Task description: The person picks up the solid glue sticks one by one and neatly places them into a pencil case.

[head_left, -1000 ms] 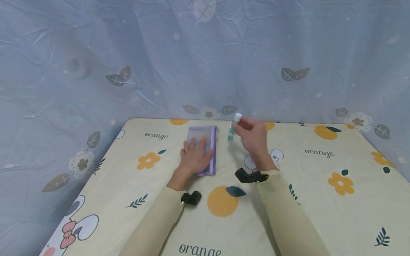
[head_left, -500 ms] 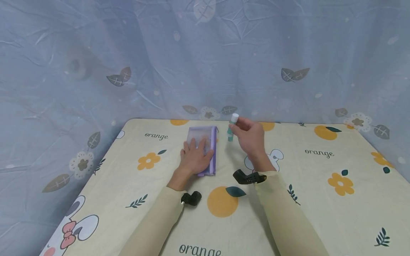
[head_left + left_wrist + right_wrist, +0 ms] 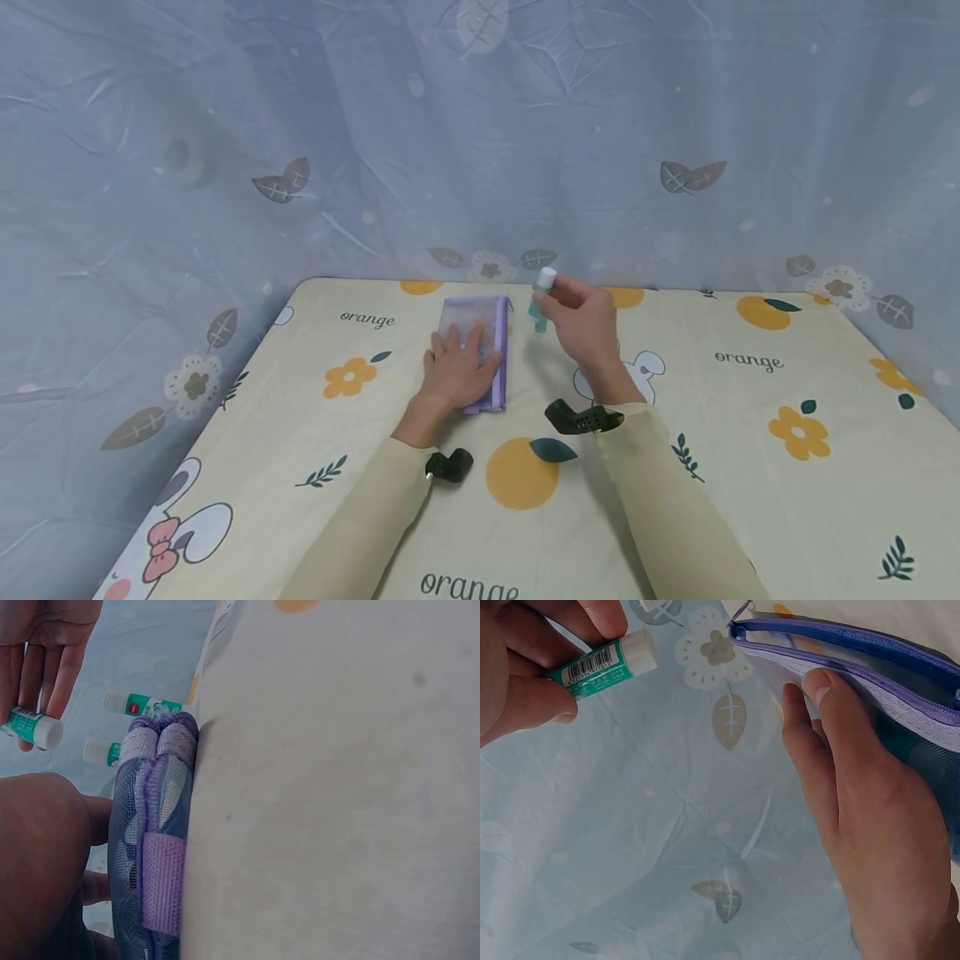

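Note:
My right hand (image 3: 588, 321) pinches a green glue stick (image 3: 600, 667) with a white cap, holding it above the table with the cap end up. To its left, a purple mesh zipper pouch (image 3: 498, 333) lies on the table. My left hand (image 3: 457, 371) rests flat on the pouch with fingers spread. Seen from the right wrist, the zipper edge (image 3: 840, 645) gapes open, and the left thumb lies along it. In the left wrist view, two more glue sticks, one (image 3: 150, 705) above the other (image 3: 101, 752), show beyond the pouch, the lower one partly hidden.
A cream tablecloth (image 3: 360, 517) printed with oranges, flowers and lettering covers the table. A blue-grey curtain (image 3: 480, 150) with leaf prints hangs along the back edge and left side. Black wrist cameras sit at both cuffs, the right one (image 3: 581, 417) close over the cloth.
My right hand has shifted slightly left with the glue stick, toward the pouch, bringing it in front of another stick. The left hand and pouch have stayed put.

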